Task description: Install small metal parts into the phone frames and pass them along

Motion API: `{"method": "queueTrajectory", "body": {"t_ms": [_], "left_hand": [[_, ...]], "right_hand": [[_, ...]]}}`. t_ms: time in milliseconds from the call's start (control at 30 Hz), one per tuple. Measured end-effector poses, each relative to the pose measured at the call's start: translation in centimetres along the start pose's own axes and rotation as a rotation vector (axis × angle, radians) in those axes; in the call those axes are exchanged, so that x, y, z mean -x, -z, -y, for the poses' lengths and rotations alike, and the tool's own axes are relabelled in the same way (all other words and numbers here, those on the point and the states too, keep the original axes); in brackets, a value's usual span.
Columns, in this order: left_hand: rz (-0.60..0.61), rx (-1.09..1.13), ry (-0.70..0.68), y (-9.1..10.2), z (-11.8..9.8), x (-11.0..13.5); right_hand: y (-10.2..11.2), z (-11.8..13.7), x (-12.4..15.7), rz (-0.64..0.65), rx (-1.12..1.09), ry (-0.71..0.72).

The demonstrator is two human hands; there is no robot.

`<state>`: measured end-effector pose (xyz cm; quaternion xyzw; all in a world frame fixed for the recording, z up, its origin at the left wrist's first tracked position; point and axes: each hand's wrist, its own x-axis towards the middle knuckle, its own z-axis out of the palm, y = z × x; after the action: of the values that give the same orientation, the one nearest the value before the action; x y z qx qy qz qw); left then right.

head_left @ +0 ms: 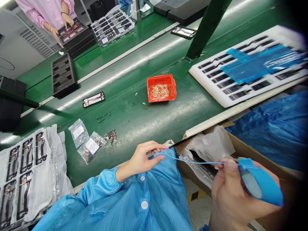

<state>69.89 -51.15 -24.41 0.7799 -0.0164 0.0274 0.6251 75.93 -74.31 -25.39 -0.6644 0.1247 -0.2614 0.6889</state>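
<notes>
My left hand (143,158) is closed in a pinch on a small grey part (151,153) and one end of a thin blue film strip (192,161), just off the near edge of the green conveyor belt (134,112). My right hand (234,192) is closed on the strip's other end, a wide blue film piece (262,186) curling over its fingers. The strip is stretched taut between both hands above an open cardboard box (240,144).
An orange tray (161,88) of small parts sits mid-belt. A phone frame (93,99), loose parts (111,135) and two plastic bags (85,141) lie nearer. White trays stand at right (228,99) and left (31,166). A person in pink (51,14) works at the far side.
</notes>
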Motion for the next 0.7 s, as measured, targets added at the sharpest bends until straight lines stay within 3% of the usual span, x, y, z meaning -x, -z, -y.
{"method": "queueTrajectory", "body": {"t_ms": [167,367,533,700], "left_hand": [[0.024,0.049,0.03,0.1,-0.2,0.1],[-0.009,0.384,0.259,-0.2,-0.1,0.5],[-0.063,0.612,0.393,-0.9,-0.1,0.4],[-0.05,0.675,0.355,-1.3,0.2,0.2]], "right_hand": [[-1.3,0.6,0.4,-0.04,-0.11,-0.012],[-0.5,-0.2,0.2,-0.069,-0.093,-0.008],[0.0,-0.3,2.9,0.085,0.032,0.02],[0.3,-0.5,5.8,0.269,0.137,-0.069]]}}
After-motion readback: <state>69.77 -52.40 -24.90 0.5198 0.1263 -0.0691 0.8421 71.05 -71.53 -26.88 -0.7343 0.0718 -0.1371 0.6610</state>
